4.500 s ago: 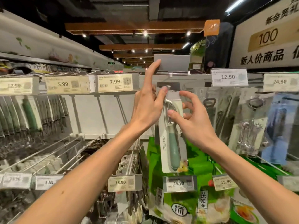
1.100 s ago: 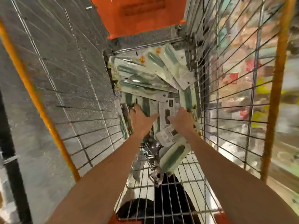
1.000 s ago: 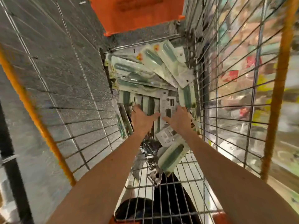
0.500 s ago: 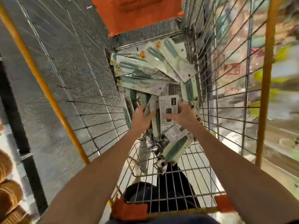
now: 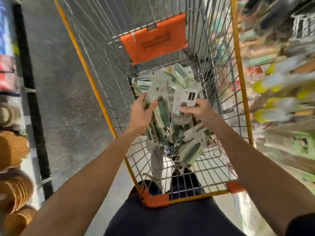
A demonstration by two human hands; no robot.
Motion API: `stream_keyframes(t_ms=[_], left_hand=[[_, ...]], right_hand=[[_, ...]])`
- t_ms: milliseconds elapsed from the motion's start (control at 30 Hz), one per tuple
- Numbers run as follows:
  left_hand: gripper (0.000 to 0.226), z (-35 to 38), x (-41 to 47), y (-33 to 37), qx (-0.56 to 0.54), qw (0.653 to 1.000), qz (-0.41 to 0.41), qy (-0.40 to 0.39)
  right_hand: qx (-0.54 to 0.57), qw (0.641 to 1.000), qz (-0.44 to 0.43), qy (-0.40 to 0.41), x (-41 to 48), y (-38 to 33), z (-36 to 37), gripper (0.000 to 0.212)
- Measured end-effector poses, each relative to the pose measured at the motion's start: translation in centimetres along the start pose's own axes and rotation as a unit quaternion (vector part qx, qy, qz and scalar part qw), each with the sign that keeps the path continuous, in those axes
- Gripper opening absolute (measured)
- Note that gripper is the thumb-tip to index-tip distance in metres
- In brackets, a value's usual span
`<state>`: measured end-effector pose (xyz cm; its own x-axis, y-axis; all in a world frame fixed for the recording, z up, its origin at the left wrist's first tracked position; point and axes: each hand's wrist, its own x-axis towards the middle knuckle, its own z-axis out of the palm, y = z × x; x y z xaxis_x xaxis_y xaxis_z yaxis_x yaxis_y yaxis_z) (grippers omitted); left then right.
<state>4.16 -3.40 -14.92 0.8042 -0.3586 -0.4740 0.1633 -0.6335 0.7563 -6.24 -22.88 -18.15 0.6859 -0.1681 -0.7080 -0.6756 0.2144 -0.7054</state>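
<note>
Packs of green-handled peelers on white cards (image 5: 185, 99) have been raised from the pile (image 5: 179, 77) in the orange-framed wire trolley (image 5: 156, 200). One bunch is gripped by the curled left hand (image 5: 141, 114) and, apparently, another by the right hand (image 5: 199, 111), ready for shelving.

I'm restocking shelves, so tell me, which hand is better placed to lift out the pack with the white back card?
Probably the right hand: its thumb pinches the white-backed pack, while the left hand grips green-handled packs beside it.
</note>
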Motion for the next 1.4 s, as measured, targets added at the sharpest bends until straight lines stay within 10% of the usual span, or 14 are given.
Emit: stream_keyframes(t_ms=[900,1400], left_hand=[[0.016,-29.2,-17.7,5.4,-0.181,0.932,0.247,-0.196],[0.029,-23.6,-34.3,9.4,-0.164,0.874,0.371,-0.268]], right_hand=[[0.171,0.952,-0.228,0.114,-28.4,-12.9,28.8,0.039],[0.242,0.843,-0.338,0.342,-46.1,-4.7,31.2,0.019]])
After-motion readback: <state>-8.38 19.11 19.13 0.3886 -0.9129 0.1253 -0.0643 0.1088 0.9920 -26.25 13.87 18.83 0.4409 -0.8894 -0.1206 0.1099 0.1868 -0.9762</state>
